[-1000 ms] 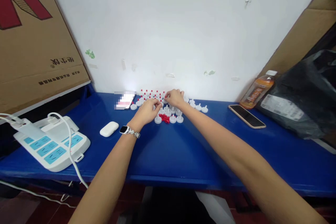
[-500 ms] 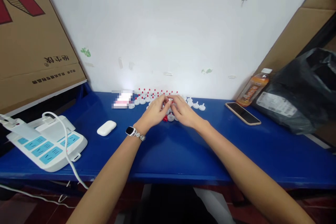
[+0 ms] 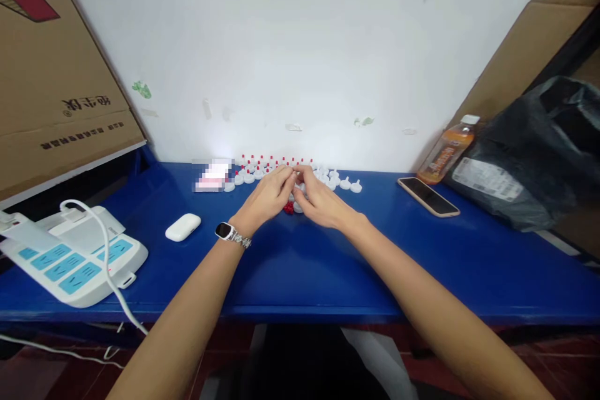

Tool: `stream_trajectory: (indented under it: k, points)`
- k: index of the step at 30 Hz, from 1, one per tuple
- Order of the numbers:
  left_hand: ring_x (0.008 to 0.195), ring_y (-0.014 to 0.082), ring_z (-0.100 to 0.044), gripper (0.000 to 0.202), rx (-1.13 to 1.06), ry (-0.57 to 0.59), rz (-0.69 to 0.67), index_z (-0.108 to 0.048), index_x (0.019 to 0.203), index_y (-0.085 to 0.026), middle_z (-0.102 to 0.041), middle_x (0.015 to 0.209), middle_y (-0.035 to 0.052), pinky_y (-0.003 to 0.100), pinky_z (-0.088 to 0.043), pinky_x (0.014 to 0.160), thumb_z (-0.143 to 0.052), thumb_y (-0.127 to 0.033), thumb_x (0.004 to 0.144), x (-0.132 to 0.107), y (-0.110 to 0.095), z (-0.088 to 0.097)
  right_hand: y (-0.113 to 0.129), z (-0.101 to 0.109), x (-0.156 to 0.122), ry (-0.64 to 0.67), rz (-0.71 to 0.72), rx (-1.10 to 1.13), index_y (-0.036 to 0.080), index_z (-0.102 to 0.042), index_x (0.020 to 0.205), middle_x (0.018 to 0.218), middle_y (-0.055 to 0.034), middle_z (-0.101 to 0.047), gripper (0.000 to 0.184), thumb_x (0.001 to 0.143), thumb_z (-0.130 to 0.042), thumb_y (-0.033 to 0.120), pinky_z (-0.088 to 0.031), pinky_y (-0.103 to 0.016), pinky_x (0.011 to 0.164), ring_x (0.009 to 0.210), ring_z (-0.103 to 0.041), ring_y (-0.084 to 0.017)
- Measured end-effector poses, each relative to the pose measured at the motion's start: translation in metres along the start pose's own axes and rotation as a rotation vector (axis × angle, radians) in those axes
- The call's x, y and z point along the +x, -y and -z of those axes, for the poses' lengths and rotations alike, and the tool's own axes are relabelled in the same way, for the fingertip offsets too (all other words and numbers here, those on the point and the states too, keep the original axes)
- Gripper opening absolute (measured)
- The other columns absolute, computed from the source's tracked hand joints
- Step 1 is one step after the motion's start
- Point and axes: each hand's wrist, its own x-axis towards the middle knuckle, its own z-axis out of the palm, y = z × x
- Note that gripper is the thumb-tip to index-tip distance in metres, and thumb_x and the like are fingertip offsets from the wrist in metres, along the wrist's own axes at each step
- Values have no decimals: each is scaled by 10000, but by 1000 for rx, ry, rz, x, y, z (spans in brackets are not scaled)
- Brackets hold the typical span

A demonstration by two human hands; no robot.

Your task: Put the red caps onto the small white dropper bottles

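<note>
My left hand point(image 3: 268, 195), with a watch point(image 3: 225, 231) on its wrist, meets my right hand point(image 3: 320, 201) at the fingertips over the middle of the table. Both hands have curled fingers pinched together; whatever sits between them is hidden. Just below the fingers lies a small heap of red tips point(image 3: 289, 207), partly covered. Behind and to the left stand several white nozzle caps with red tips point(image 3: 249, 177). To the right are several plain white nozzle caps point(image 3: 356, 187) without red tips, spouts pointing up.
On the blue table point(image 3: 300, 281) lie a white earbud case point(image 3: 183, 227) and a power strip point(image 3: 75, 262) with a cable at left. A phone point(image 3: 429, 197), an orange drink bottle point(image 3: 445, 153) and a black plastic bag point(image 3: 520, 162) are at right. A white wall point(image 3: 290, 56) rises behind.
The whole view has shifted slightly, so things appear a little further left. My hands stay together over the caps, with the fingers drawn slightly closer and covering more of the pieces below.
</note>
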Motion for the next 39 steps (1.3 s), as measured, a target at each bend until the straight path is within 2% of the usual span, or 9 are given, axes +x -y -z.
stream_trajectory:
  k: [5, 13, 19, 22, 27, 29, 32, 36, 39]
  points:
    - [742, 166, -504, 322, 3, -28, 53, -420, 799, -212, -518, 787, 16, 315, -386, 699, -303, -360, 1059, -1, 4, -1, -5, -1, 0, -34, -67, 139, 211, -439, 1169, 1065, -60, -619, 226, 997, -424, 357, -455, -296, 668, 646, -546, -130]
    - [787, 180, -541, 335, -56, -57, 101, -417, 827, -216, -551, 817, 29, 325, -413, 759, -269, -396, 1068, -2, -2, -6, -6, -8, -2, 27, -177, 245, 229, -506, 1078, 734, 30, -575, 255, 1028, -353, 427, -424, -299, 709, 704, -568, -162]
    - [797, 180, -534, 339, -51, 71, 25, -424, 862, -216, -538, 858, 37, 321, -417, 753, -253, -421, 1070, -5, -14, 1, -22, -15, 3, -115, -244, 499, 244, -436, 842, 641, 57, -403, 330, 994, -392, 534, -390, -263, 569, 563, -431, -131]
    - [737, 171, -512, 319, -39, 17, 19, -423, 829, -212, -528, 801, 27, 316, -397, 706, -287, -379, 1065, -4, -16, -1, -18, -11, 3, -156, -221, 384, 244, -433, 837, 679, 41, -440, 339, 1008, -366, 529, -398, -268, 614, 620, -463, -139]
    - [620, 143, -449, 344, -166, -115, 132, -416, 768, -206, -482, 671, -9, 307, -347, 626, -312, -376, 1049, 0, -16, -11, 1, 0, 1, -96, -122, -32, 231, -505, 1058, 743, 6, -569, 282, 1058, -286, 409, -377, -312, 738, 700, -542, -179]
    - [607, 138, -426, 383, -223, -139, 174, -419, 743, -204, -465, 647, -12, 303, -333, 603, -311, -418, 1041, 4, -17, -16, 4, 2, 2, -94, -87, -185, 218, -524, 1083, 878, -43, -641, 295, 1062, -271, 369, -363, -338, 818, 816, -585, -204]
    - [578, 132, -372, 455, -334, -187, 250, -378, 687, -212, -402, 602, -18, 297, -316, 562, -303, -505, 1027, 9, -13, -18, 4, 4, 2, -129, -57, -345, 216, -554, 1104, 1078, -96, -653, 311, 1060, -276, 351, -335, -372, 902, 989, -582, -241]
    - [505, 126, -290, 467, -458, -304, 415, -257, 664, -240, -276, 556, -43, 291, -288, 515, -238, -525, 1032, 10, 9, -5, -6, 10, -1, -235, -112, -383, 225, -565, 1110, 1082, -96, -642, 315, 1057, -289, 366, -333, -392, 937, 1008, -570, -252]
    - [602, 148, -434, 423, -288, -257, 327, -390, 704, -226, -440, 627, -11, 301, -375, 596, -331, -501, 1020, 5, 23, 8, -16, 11, -3, -256, -188, -209, 232, -556, 1118, 1016, -60, -659, 295, 1045, -338, 415, -392, -348, 859, 885, -588, -215]
